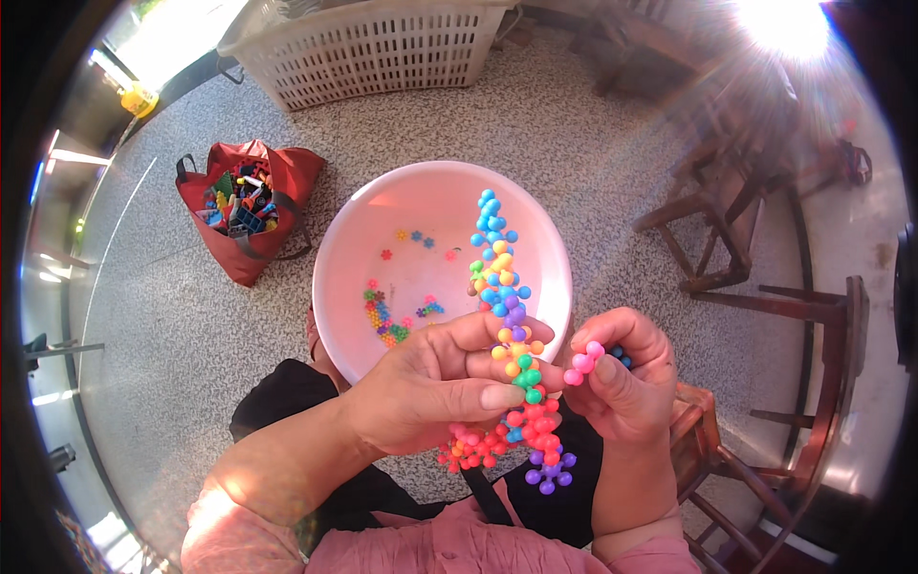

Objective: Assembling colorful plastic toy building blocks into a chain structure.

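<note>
We hold a long chain of snap-together beads upright in front of us, over a pink bowl. Its top is blue, the middle yellow, green and purple, the lower part red, pink and purple. Our left hand grips its middle. Our right hand pinches a small pink bead piece just beside the chain.

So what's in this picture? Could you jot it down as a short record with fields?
Left hand: grips a long chain of colourful beads
Right hand: pinches a pink bead piece beside the chain
Bowl: pink, holding a few loose pieces
Bag: red, on the floor, full of toy parts
Basket: white, beyond the bowl
Chairs: wooden, at right
</note>
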`<state>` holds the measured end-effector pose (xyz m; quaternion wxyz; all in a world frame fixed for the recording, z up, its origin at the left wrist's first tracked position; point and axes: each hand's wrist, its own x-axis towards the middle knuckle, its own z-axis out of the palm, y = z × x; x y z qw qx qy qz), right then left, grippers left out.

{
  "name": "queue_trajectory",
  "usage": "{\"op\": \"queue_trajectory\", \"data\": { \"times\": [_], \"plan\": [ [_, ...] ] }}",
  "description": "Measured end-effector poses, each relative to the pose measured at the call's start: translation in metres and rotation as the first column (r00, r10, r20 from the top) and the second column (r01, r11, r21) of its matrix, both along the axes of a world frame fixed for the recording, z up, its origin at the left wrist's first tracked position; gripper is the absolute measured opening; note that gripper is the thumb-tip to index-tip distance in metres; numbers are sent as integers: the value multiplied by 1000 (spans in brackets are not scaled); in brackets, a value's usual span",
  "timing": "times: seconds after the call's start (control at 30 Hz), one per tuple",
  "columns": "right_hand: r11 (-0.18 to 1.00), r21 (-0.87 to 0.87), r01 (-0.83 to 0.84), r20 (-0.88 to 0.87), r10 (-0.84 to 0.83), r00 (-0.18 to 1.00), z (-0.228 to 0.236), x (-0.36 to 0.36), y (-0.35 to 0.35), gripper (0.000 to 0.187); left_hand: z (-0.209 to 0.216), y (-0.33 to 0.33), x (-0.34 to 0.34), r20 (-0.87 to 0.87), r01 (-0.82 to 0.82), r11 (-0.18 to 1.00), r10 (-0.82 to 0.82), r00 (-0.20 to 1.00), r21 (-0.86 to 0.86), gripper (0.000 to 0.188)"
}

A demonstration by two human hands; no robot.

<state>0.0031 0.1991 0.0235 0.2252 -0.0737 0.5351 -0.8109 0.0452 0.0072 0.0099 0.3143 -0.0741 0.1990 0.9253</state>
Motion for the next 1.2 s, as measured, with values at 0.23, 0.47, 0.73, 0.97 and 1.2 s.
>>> {"op": "queue_trajectory", "data": {
  "times": [0.23,0.47,0.73,0.97,1.2],
  "plan": [
    [1000,-17,-16,4,17,1000,-1,-1,2,23,-5,1,4,40,22,997,-25,999,73,43],
    [1000,-24,-5,2,5,1000,2,-2,1,22,-11,6,6,37,-32,991,28,999,128,39],
    [1000,-3,-23,39,23,999,6,1,4,21,-16,10,5,12,-75,991,74,997,111,38],
    [1000,-8,-20,42,20,999,6,0,8,21,-16,4,5,-66,-125,991,121,990,-55,41],
    [984,176,-24,-244,67,967,7,-4,8,17,0,-8,5,-215,-212,915,143,966,-343,41]
  ]
}}
